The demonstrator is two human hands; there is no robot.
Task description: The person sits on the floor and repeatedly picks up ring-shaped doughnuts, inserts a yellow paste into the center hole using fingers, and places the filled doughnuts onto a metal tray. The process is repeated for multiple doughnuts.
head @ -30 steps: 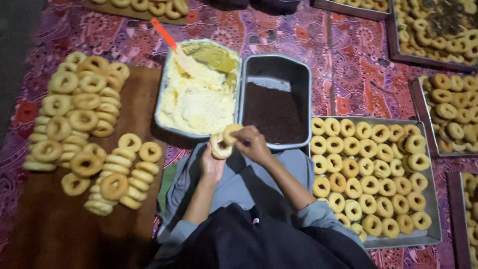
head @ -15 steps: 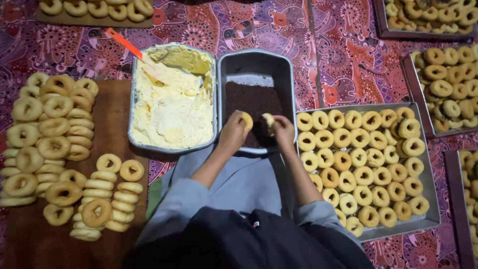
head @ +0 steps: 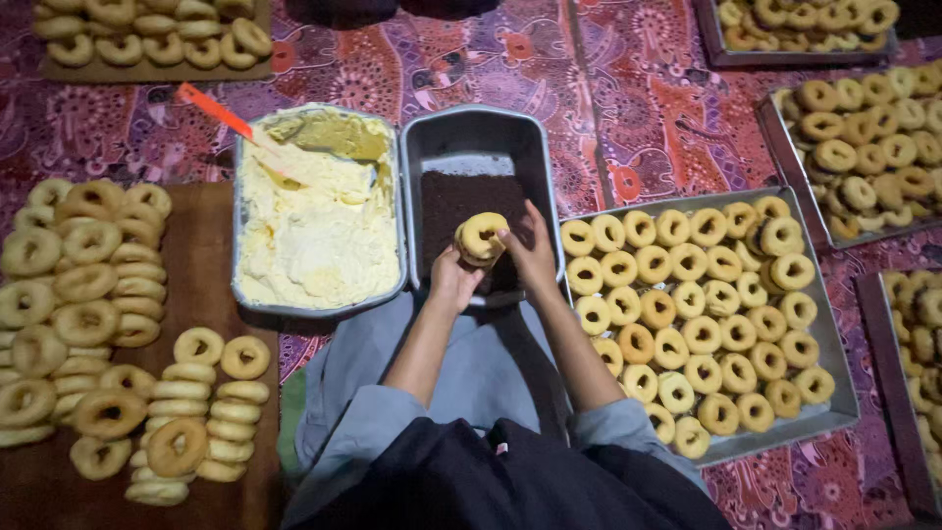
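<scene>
Both hands, left [head: 453, 283] and right [head: 530, 250], pinched one doughnut [head: 483, 237] over the dark-crumb pan [head: 478, 137]. Tray at 3 o'clock [head: 814, 412] was mostly filled; plain stacks at 9 o'clock [head: 83, 304] remained, probably about half left.

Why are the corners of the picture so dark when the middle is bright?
In the head view, light falls mostly on the middle: the cream tray, both hands, left hand and right hand, and the donut they hold are bright and fairly sharp. The top corners and the dark clothing at the bottom fade into shadow, and the far trays look dimmer.
</scene>
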